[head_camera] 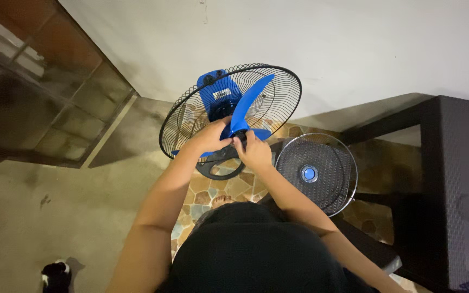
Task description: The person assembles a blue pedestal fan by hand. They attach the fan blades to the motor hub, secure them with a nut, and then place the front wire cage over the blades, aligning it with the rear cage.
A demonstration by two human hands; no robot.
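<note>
A blue electric fan stands on the floor in front of me, its black rear wire guard tilted up and its front left uncovered. The blue blade sits on the hub inside the guard. My left hand grips the blade near the hub from the left. My right hand closes on the hub from the right. The blue motor housing shows behind the guard. The fan's black base ring lies under my hands.
The detached front wire guard with a blue centre disc lies on the patterned stone floor at right. A dark woven table stands at far right. A white wall is behind; a black-and-white animal is at lower left.
</note>
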